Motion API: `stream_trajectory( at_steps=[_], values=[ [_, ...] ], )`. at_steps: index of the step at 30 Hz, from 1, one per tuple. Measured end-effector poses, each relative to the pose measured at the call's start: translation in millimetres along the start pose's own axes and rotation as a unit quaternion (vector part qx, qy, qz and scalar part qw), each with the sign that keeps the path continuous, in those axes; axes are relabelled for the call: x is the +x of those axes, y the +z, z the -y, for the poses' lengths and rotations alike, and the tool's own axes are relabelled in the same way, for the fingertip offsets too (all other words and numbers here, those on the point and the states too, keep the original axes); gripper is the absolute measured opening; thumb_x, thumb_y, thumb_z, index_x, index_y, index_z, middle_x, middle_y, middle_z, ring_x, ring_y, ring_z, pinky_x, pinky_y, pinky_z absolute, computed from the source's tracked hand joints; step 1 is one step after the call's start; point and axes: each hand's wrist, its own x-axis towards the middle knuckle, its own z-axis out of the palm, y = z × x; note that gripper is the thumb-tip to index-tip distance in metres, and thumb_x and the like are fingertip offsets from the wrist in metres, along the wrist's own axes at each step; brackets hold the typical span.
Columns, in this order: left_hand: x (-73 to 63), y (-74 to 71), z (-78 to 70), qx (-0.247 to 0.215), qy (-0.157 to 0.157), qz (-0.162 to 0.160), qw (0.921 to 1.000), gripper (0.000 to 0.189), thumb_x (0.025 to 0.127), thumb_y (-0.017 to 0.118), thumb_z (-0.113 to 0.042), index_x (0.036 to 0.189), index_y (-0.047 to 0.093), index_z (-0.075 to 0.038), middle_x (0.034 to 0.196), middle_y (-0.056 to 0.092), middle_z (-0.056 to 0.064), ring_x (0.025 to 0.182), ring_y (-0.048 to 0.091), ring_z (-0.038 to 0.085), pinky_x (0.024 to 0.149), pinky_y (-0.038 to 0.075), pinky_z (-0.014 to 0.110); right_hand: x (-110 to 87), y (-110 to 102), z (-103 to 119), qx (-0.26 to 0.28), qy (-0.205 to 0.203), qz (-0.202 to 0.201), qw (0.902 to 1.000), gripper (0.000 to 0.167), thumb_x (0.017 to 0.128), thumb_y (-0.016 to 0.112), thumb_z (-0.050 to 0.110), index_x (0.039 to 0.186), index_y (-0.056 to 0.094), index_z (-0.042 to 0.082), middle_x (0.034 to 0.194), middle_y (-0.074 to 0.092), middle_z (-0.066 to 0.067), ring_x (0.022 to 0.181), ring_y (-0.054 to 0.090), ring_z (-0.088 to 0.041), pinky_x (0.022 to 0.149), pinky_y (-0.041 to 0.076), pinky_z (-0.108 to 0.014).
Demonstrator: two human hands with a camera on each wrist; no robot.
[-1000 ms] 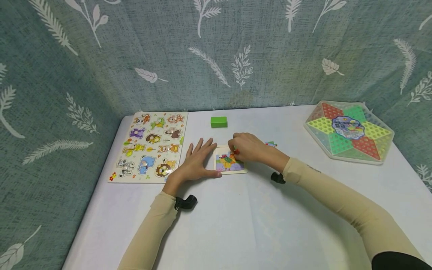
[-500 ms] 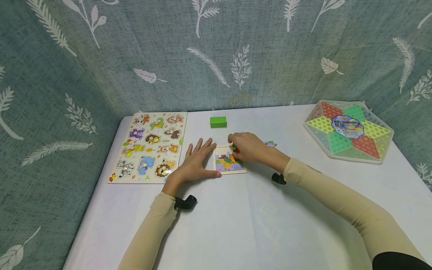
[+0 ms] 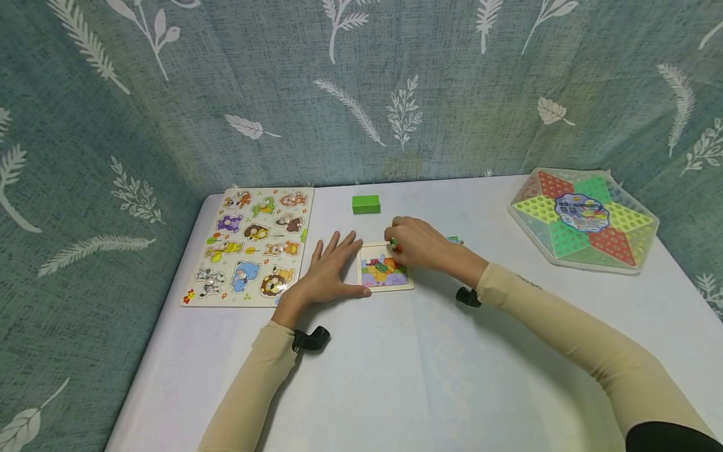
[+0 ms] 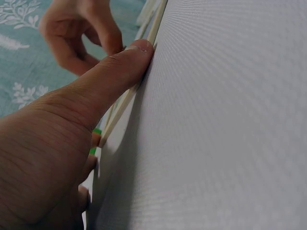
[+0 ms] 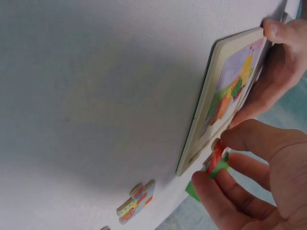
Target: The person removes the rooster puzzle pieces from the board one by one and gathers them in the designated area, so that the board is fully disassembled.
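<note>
A small wooden jigsaw tray lies on the white table, most of its colourful picture filled with pieces. My left hand rests at its left side with fingers spread straight; the thumb touches the near edge and a fingertip meets the far left corner. Over the tray's far right part, my right hand pinches a red jigsaw piece between thumb and fingers, clear of the tray in the right wrist view. A loose jigsaw piece lies on the table beyond the tray, partly hidden by the right hand in the head view.
To the left lies an animal peg puzzle board. A green block sits behind the tray. At the far right is a hexagonal game box with coloured triangles. A patterned curtain borders the table's back and left side.
My right hand has shifted slightly up and to the right, and the piece in its fingers has turned and shows more. The left hand and the tray stay in place.
</note>
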Motion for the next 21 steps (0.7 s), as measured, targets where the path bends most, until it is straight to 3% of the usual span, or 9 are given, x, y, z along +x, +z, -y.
stream_trajectory(
  at_steps=[5, 12, 21],
  values=[
    [-0.7, -1.3, 0.1, -0.002, -0.001, 0.002, 1.0000, 0.109, 0.077, 0.080, -0.058, 0.160, 0.025, -0.016, 0.167, 0.009, 0.003, 0.152, -0.006, 0.028, 0.117, -0.012, 0.053, -2.6, -3, -1, 0.004, 0.017, 0.002, 0.9999, 0.024, 0.085, 0.075, 0.012, 0.107, 0.074, 0.004, 0.097, 0.060, -0.009, 0.077, 0.052, -0.020, 0.068, 0.047, -0.034],
    [-1.6, -1.8, -1.4, -0.003, 0.001, 0.000, 1.0000, 0.109, 0.076, 0.081, -0.057, 0.160, 0.026, -0.015, 0.167, 0.010, 0.003, 0.153, -0.005, 0.029, 0.117, -0.011, 0.054, -7.6, -9, -3, 0.000, 0.022, -0.003, 0.9998, 0.020, 0.085, 0.073, 0.011, 0.104, 0.074, 0.003, 0.088, 0.058, -0.007, 0.071, 0.049, -0.019, 0.062, 0.042, -0.032],
    [-0.6, -1.0, -1.7, 0.002, 0.006, -0.004, 1.0000, 0.109, 0.075, 0.082, -0.056, 0.160, 0.027, -0.014, 0.167, 0.011, 0.005, 0.152, -0.004, 0.031, 0.117, -0.011, 0.054, -18.9, -15, -10, -0.005, 0.026, -0.013, 0.9996, 0.018, 0.085, 0.073, 0.010, 0.101, 0.075, 0.003, 0.088, 0.060, -0.008, 0.070, 0.048, -0.019, 0.060, 0.040, -0.031]
  ],
)
